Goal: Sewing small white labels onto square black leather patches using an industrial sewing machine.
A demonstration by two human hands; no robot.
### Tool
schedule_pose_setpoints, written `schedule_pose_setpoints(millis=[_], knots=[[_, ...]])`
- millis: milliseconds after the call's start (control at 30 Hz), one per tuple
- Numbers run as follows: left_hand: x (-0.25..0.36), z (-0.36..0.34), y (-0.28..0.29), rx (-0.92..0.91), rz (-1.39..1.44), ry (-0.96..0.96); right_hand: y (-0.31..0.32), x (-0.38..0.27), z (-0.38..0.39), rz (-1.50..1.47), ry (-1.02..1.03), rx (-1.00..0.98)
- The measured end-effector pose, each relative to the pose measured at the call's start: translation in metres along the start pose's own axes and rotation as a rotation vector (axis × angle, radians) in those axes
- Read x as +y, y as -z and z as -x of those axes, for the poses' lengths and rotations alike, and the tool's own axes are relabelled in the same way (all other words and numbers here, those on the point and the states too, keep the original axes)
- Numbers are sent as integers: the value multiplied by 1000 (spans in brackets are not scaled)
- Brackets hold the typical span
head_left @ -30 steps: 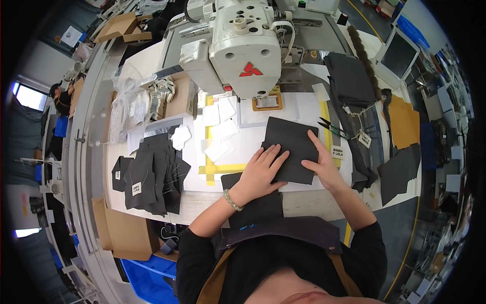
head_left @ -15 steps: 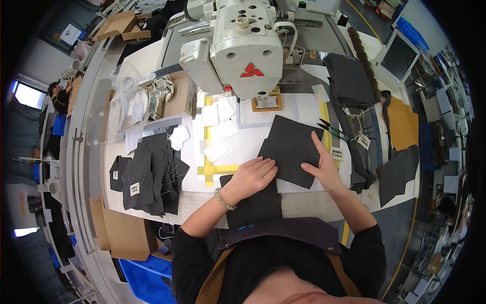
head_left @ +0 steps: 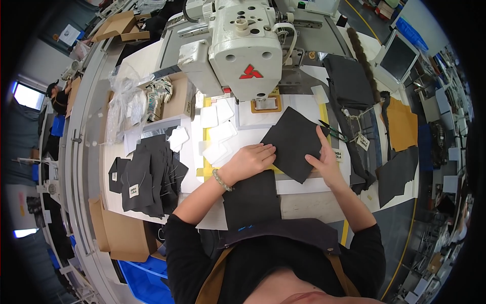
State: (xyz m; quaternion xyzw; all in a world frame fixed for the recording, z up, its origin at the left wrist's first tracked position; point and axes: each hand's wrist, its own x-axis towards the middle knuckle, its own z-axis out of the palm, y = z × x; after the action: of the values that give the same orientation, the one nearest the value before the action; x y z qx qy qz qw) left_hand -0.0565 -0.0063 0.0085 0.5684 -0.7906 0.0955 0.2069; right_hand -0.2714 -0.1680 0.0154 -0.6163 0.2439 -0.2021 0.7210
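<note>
A black fabric panel lies turned at an angle between my hands, in front of the sewing machine head. My left hand has its fingers together at the panel's left edge; its thumb is out of sight. At the right edge, my right hand grips the panel, thumb on top and index finger stretched along the side; the other fingers are hidden. Another black panel hangs over the table's front edge, below my left wrist. Thread snips with dark green handles rest just beyond my right fingertips.
Stacked black pieces lie at left, with white cards near yellow tape. Behind stands a cardboard box of labels beside clear plastic bags. Folded black fabric and a screen are at right. A blue bin sits below.
The panel between my hands has turned clockwise and shifted slightly away from me. My hands have moved a little with it, and my right hand now partly covers a pale label.
</note>
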Motion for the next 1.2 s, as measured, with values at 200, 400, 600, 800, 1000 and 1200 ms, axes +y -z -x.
schedule_pose_setpoints(millis=[200,400,600,800,1000,1200], knots=[[-7,4,-1,-74,36,-10,12,-15,-6,87,-106,-80],[-18,-7,-2,-29,-60,-55,19,-25,-16,208,-124,-52],[-34,-19,-14,-8,-104,-54,32,-24,-40,263,-96,-37],[-48,-24,-22,-5,-162,-67,33,-33,-82,370,-192,-73],[-42,-15,-23,-21,-300,158,17,-18,-104,288,119,-78],[-43,-1,-22,29,-369,334,5,-18,-102,858,355,-364]])
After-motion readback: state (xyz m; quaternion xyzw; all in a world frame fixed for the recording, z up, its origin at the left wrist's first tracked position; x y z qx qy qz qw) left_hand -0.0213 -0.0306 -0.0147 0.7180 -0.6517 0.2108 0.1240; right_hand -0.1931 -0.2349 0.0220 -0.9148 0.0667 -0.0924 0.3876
